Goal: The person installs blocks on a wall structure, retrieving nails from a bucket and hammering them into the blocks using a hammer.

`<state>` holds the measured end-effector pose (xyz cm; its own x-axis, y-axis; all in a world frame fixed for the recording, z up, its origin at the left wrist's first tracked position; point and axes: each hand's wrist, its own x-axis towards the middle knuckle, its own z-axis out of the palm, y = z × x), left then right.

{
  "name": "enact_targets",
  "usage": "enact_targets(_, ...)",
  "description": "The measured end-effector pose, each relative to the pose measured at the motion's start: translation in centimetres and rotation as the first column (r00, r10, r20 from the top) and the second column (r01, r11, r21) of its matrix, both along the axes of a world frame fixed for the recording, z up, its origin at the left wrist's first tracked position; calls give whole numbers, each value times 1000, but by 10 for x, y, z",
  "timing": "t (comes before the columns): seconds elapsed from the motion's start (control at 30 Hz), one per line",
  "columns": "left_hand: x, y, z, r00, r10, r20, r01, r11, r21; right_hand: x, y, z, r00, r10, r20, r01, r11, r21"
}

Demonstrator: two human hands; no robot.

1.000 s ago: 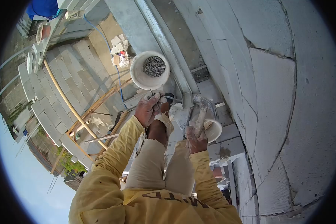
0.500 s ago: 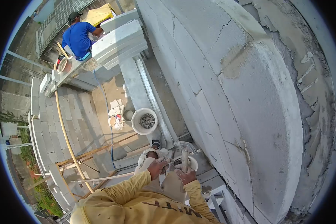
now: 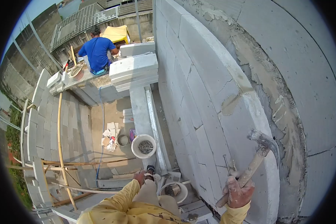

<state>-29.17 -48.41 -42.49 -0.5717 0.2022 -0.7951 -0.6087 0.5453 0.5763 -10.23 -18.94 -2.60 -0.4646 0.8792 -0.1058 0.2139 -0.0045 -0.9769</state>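
Note:
My right hand (image 3: 239,192) is closed around the wooden handle of a claw hammer (image 3: 253,167), raised beside the block wall on the right. A long thin nail (image 3: 227,165) sticks up at the thumb and fingers of the same hand. The hammer head lies in front of the wall's top edge; I cannot tell if it touches. My left hand (image 3: 139,177) is low by my knee, its fingers partly hidden. Ahead of it stands a white bucket of nails (image 3: 146,146). A second white bucket (image 3: 183,194) with a dark item inside sits near my legs.
A grey block wall (image 3: 201,100) rises along my right. Ahead, a co-worker in a blue shirt (image 3: 97,54) sits beside stacked blocks (image 3: 134,71). A bamboo pole (image 3: 61,138) leans at left. White scraps (image 3: 110,136) and a blue hose (image 3: 102,130) lie on the floor below.
My right hand has moved right and up from my lap with the hammer, towards the wall. My left hand has drawn apart from it towards my knee. The view has turned right.

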Motion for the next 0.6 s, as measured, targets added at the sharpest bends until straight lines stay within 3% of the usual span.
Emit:
enact_targets(0.03, -8, -9, -21, 991, -86, -105, 77, 993, -85, -2, 11, 24, 998, -62, -20, 63, 993, 104)
enact_targets(0.13, -36, -26, -85, 995, 18, 102, 13, 956, -293, -12, 46, 85, 985, -171, 19, 155, 928, 338)
enact_targets(0.23, -59, -28, -100, 997, -32, 64, 59, 865, -499, -37, 81, 105, 967, -238, 92, 145, 810, 568)
enact_targets(0.27, -54, -59, -197, 989, 134, 55, -96, 892, -441, -50, 92, 102, 960, -244, 136, 112, 783, 612)
enact_targets(0.3, -54, -81, -269, 953, 297, 51, -256, 887, -385, -63, 101, 95, 947, -256, 192, 73, 757, 649)
enact_targets(0.33, -61, -84, -280, 936, 256, 243, -158, 920, -359, -80, 112, 85, 933, -254, 255, 22, 747, 664)
enact_targets(0.37, -74, -75, -270, 958, 134, 252, 44, 805, -592, -97, 124, 74, 914, -246, 322, -36, 743, 669)
enact_targets(0.4, -85, -59, -254, 968, 72, 242, 114, 730, -673, -113, 136, 59, 894, -237, 381, -87, 741, 665)
enact_targets(0.6, -116, -37, -299, 951, 157, 266, 39, 794, -606, -178, 185, -82, 707, -181, 683, -287, 810, 511)
